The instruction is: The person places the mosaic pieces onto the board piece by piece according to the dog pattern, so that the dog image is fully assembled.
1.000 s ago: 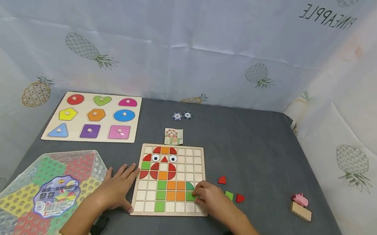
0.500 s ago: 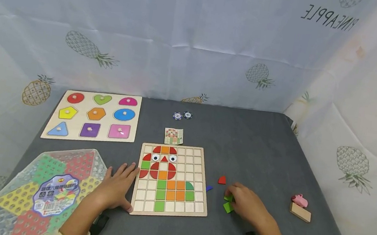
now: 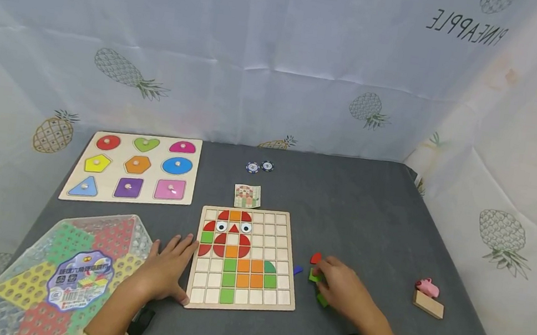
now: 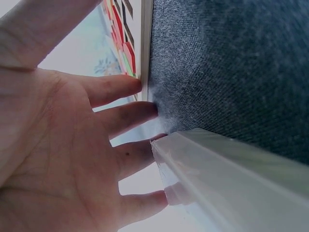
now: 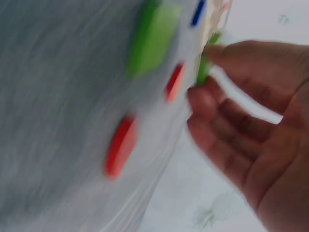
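My right hand (image 3: 346, 291) pinches a green tile (image 5: 202, 71) between thumb and index finger, just above the cloth to the right of the wooden grid board (image 3: 277, 302). A second green tile (image 3: 321, 300) lies under that hand, and a red tile (image 3: 316, 258) lies just beyond its fingertips. Between hand and board is a blue piece (image 3: 297, 270). Another red tile (image 5: 121, 147) shows in the right wrist view. Along the board's left edge my left hand (image 3: 162, 269) rests with fingers spread and straight. Red, orange and green pieces with two eyes fill part of the grid.
A picture card (image 3: 247, 195) and two round chips (image 3: 259, 166) lie beyond the board. Back left is a shape puzzle board (image 3: 110, 184); a clear hexagonal box (image 3: 42, 268) stands beside my left arm. A pink pig figure (image 3: 427, 287) and wooden block (image 3: 428, 304) are at right.
My right hand has gone from the board's right side to the loose tiles and taken hold of a green tile, now a little nearer the board. The left hand stays put.
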`<act>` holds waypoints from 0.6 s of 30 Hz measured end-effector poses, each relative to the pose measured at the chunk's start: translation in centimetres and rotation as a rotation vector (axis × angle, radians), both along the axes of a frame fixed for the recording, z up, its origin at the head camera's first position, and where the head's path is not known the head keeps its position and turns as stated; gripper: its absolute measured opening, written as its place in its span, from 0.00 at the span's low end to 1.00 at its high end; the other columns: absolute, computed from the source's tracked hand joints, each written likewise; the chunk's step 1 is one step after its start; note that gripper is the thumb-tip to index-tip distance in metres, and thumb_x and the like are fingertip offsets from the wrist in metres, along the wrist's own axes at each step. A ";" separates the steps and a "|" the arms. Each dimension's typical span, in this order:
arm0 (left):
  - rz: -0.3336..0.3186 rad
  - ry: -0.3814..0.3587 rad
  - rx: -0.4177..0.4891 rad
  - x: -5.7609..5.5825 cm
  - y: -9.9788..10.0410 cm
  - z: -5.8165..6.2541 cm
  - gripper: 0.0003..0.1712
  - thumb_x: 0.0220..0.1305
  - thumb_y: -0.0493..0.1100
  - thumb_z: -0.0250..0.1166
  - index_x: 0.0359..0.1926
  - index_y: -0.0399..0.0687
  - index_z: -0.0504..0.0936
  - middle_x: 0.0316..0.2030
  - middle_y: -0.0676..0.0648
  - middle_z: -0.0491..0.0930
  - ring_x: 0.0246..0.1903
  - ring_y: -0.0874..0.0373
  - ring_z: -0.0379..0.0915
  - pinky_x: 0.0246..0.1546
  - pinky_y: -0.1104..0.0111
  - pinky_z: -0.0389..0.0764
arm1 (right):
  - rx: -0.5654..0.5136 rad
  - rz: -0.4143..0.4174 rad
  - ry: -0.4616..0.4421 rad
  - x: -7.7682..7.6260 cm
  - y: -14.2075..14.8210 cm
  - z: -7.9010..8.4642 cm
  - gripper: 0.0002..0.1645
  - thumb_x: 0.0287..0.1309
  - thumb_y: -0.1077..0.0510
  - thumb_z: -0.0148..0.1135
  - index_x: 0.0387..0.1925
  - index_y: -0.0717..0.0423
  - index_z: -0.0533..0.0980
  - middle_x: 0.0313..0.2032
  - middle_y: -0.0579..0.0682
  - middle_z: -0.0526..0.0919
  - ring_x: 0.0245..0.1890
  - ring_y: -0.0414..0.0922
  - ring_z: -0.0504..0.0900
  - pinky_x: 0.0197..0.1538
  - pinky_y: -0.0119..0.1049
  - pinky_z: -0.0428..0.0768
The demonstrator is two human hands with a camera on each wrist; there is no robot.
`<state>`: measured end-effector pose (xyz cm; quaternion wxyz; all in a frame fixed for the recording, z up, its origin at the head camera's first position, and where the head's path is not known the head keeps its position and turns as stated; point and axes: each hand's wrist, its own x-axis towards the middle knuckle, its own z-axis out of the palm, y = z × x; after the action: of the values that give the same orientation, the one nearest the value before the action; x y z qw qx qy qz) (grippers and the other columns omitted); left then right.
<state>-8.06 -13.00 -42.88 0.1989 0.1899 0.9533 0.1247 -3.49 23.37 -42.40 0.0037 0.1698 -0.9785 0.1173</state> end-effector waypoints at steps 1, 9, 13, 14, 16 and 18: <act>0.001 -0.001 0.000 0.0 0.0 0.0 0.68 0.21 0.59 0.78 0.66 0.41 0.57 0.67 0.38 0.53 0.66 0.37 0.42 0.57 0.35 0.37 | -0.023 0.051 0.020 0.1 -0.6 0.1 0.12 0.41 0.63 0.69 0.30 0.49 0.77 0.31 0.40 0.75 0.30 0.35 0.75 0.31 0.31 0.76; 0.007 0.015 -0.005 0.0 0.2 -0.2 0.68 0.21 0.57 0.79 0.66 0.42 0.57 0.67 0.38 0.53 0.66 0.37 0.42 0.58 0.36 0.38 | -0.044 0.326 -0.019 1.4 -4.9 -0.2 0.10 0.46 0.60 0.66 0.34 0.49 0.78 0.34 0.40 0.75 0.35 0.34 0.74 0.37 0.27 0.76; 0.007 0.012 -0.006 0.0 0.2 -0.2 0.68 0.21 0.57 0.79 0.66 0.42 0.57 0.67 0.38 0.53 0.66 0.37 0.42 0.58 0.36 0.38 | -0.032 0.348 -0.001 1.6 -5.4 -0.8 0.10 0.47 0.61 0.65 0.34 0.48 0.79 0.34 0.40 0.75 0.36 0.35 0.74 0.39 0.27 0.76; 0.006 0.011 -0.007 0.0 0.2 -0.2 0.68 0.21 0.57 0.79 0.66 0.42 0.57 0.67 0.38 0.53 0.66 0.37 0.42 0.58 0.36 0.38 | -0.036 0.349 0.000 1.6 -5.5 -0.9 0.10 0.47 0.61 0.65 0.34 0.48 0.79 0.35 0.40 0.75 0.36 0.35 0.74 0.39 0.27 0.76; 0.004 0.011 -0.007 0.1 0.1 -0.2 0.68 0.21 0.57 0.79 0.66 0.42 0.57 0.67 0.38 0.53 0.66 0.37 0.43 0.58 0.36 0.38 | -0.047 0.347 0.010 1.6 -5.6 -1.1 0.10 0.46 0.61 0.65 0.34 0.48 0.79 0.34 0.40 0.75 0.36 0.35 0.74 0.39 0.28 0.76; 0.002 0.012 -0.008 0.1 0.1 -0.1 0.68 0.21 0.58 0.79 0.67 0.41 0.57 0.67 0.38 0.53 0.66 0.37 0.43 0.58 0.36 0.38 | -0.052 0.345 0.024 1.5 -5.8 -1.3 0.09 0.46 0.61 0.65 0.33 0.48 0.79 0.35 0.40 0.75 0.36 0.35 0.73 0.39 0.28 0.76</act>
<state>-8.01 -12.87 -43.01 0.1941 0.1889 0.9552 0.1198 -1.96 17.60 -43.66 -0.0003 0.3367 -0.9313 0.1391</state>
